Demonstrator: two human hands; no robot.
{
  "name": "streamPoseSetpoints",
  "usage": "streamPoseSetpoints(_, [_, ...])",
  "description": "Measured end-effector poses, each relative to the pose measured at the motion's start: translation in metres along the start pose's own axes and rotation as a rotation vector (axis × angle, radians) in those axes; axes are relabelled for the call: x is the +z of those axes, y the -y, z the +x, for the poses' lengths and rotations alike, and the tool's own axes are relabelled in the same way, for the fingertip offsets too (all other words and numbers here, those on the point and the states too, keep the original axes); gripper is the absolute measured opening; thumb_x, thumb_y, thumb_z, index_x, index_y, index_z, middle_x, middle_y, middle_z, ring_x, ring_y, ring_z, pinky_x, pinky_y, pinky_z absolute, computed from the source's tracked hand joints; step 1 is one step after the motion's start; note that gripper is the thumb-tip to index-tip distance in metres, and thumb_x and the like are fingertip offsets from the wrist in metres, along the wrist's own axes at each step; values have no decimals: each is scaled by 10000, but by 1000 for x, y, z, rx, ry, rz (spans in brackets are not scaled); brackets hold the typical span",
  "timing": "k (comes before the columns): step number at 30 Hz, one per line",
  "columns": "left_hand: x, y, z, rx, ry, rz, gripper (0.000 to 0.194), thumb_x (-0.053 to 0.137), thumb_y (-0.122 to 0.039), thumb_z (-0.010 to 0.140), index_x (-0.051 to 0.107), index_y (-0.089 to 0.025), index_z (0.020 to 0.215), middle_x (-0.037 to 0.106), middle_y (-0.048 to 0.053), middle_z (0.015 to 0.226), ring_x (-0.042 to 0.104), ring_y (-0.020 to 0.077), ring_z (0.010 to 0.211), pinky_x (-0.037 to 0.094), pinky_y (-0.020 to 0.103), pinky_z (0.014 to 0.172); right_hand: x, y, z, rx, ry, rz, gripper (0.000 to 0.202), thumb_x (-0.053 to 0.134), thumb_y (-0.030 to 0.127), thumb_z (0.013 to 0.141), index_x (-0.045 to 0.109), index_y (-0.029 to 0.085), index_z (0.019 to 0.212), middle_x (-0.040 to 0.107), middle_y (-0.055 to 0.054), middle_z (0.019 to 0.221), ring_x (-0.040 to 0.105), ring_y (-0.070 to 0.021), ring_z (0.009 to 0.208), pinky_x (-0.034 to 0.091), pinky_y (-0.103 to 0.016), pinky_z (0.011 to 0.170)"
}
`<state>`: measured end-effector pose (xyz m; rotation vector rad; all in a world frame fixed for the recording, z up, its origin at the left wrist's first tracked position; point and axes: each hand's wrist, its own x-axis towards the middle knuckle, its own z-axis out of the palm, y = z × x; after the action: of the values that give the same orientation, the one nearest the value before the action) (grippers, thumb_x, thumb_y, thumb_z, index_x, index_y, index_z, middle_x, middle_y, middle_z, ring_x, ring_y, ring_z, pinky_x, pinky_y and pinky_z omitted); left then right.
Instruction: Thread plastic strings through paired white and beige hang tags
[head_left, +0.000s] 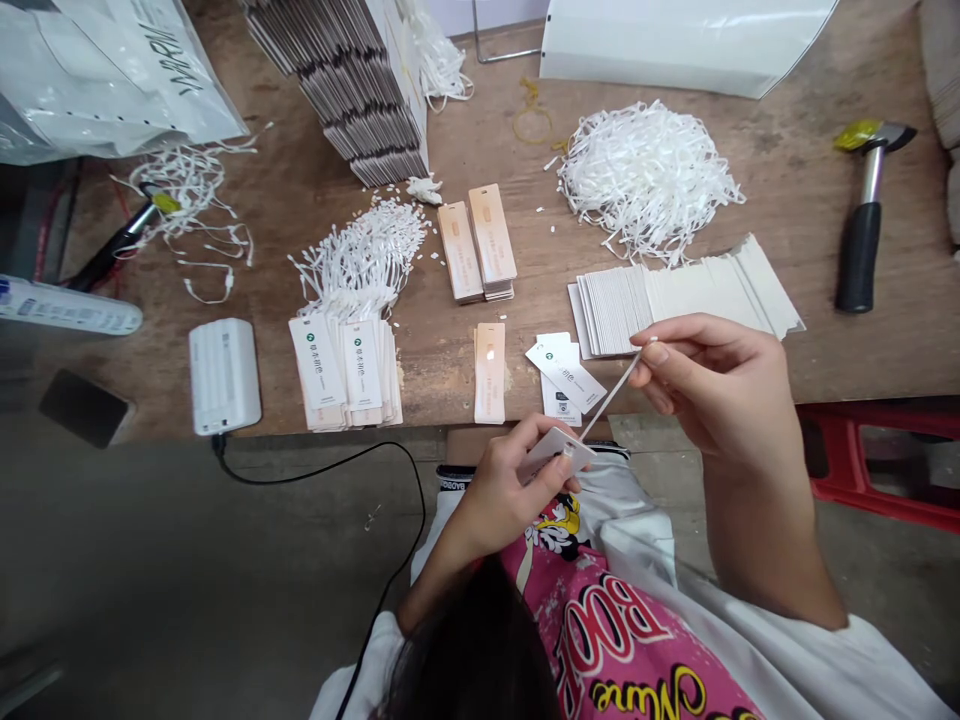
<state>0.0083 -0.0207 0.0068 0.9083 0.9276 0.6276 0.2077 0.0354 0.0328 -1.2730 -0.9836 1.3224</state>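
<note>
My left hand is closed on a small white hang tag, held over my lap at the table's edge. Pinched between the fingertips of my right hand is the end of a white tag string, which runs taut down to the tag. Two loose white tags, one lying across the other, rest on the table just beyond my hands. A single peach-coloured tag lies to their left. Further left are strung tags in two stacks, their white strings fanned out behind.
A heap of white strings lies behind a long row of white cards. Peach tag stacks stand mid-table. A tall block of cards rises behind. A hammer lies right; a white power bank with black cable sits left.
</note>
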Motion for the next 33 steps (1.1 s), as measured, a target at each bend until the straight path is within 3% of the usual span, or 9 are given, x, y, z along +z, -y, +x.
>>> streamPoseSetpoints(6, [-3, 1, 0, -50, 16, -103, 251, 612, -381, 887, 551, -182, 1026, 686, 48, 902, 659, 133, 719, 521, 261, 713, -2, 0, 5, 49, 10, 87, 193, 845, 319, 652, 710, 218, 746, 610, 19, 625, 448, -59, 408, 269, -210, 341])
streamPoseSetpoints(12, [-2, 4, 4, -41, -52, -9, 230, 596, -392, 900, 565, -179, 980, 676, 39, 872, 658, 130, 744, 505, 243, 711, -1, 3, 1, -13, -9, 110, 90, 820, 241, 686, 755, 239, 750, 644, -2, 768, 465, -46, 432, 263, -215, 340])
streamPoseSetpoints(18, [1, 1, 6, -40, -143, 37, 262, 592, -429, 893, 580, -176, 961, 691, 44, 871, 662, 146, 755, 505, 237, 675, 6, 4, -25, -55, -112, 66, 93, 772, 228, 764, 780, 280, 840, 632, 8, 583, 507, -82, 432, 358, -200, 335])
streamPoseSetpoints(21, [3, -4, 7, -24, -187, 34, 250, 599, -419, 891, 594, -179, 958, 697, 42, 902, 668, 143, 766, 505, 227, 668, 14, 1, -43, -5, -23, 170, 107, 773, 215, 761, 779, 286, 841, 691, -4, 658, 584, -96, 464, 457, -198, 376])
streamPoseSetpoints(25, [4, -5, 7, 31, -260, 43, 238, 610, -404, 888, 598, -176, 953, 691, 25, 803, 666, 134, 744, 505, 210, 670, 25, -11, -65, 170, 72, 271, 113, 763, 176, 756, 780, 249, 840, 730, -27, 725, 674, -137, 543, 578, -239, 507])
streamPoseSetpoints(29, [5, -4, 6, 50, -302, 59, 213, 599, -384, 896, 594, -178, 950, 714, 37, 863, 681, 143, 768, 522, 216, 696, 33, -30, -76, 290, 118, 379, 90, 754, 272, 777, 777, 217, 845, 740, -47, 716, 703, -163, 589, 598, -252, 567])
streamPoseSetpoints(33, [5, -3, 5, 74, -324, 108, 187, 590, -366, 899, 594, -189, 959, 716, 30, 868, 684, 150, 774, 522, 218, 694, 32, -43, -74, 365, 75, 356, 180, 804, 173, 712, 737, 223, 871, 746, -18, 703, 702, -152, 553, 600, -234, 559])
